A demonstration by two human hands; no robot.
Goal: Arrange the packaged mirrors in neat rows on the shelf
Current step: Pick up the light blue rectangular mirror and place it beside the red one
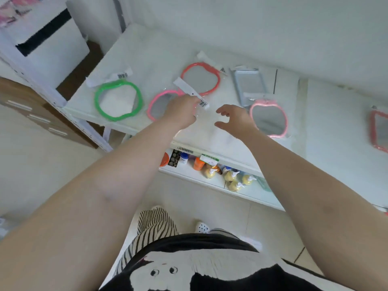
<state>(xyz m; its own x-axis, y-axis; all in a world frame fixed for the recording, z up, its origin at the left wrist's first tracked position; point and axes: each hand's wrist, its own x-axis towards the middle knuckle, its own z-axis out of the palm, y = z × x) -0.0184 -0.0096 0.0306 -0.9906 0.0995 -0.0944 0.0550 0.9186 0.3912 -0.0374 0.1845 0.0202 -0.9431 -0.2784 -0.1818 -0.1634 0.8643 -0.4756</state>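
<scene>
Several packaged mirrors lie flat on the white shelf (pixel 147 59). A green-framed mirror (pixel 118 100) is at the left. Beside it lies a pink-framed mirror (pixel 160 103), partly hidden by my left hand (pixel 182 113), which pinches the white header tag of its clear bag near the barcode. Behind it is a red-framed mirror (pixel 201 79). A grey rectangular mirror (pixel 249 85) and a light pink mirror (pixel 268 118) lie to the right. Another red-framed mirror (pixel 379 131) sits at the far right edge. My right hand (pixel 235 118) hovers over the shelf with spread fingers, holding nothing.
A lower shelf (pixel 189 175) below the front edge holds pump bottles (pixel 233 179) and small coloured containers. A white box with a black stripe (pixel 48 36) stands at the upper left, with brown cartons (pixel 31 110) below it. A white wall backs the shelf.
</scene>
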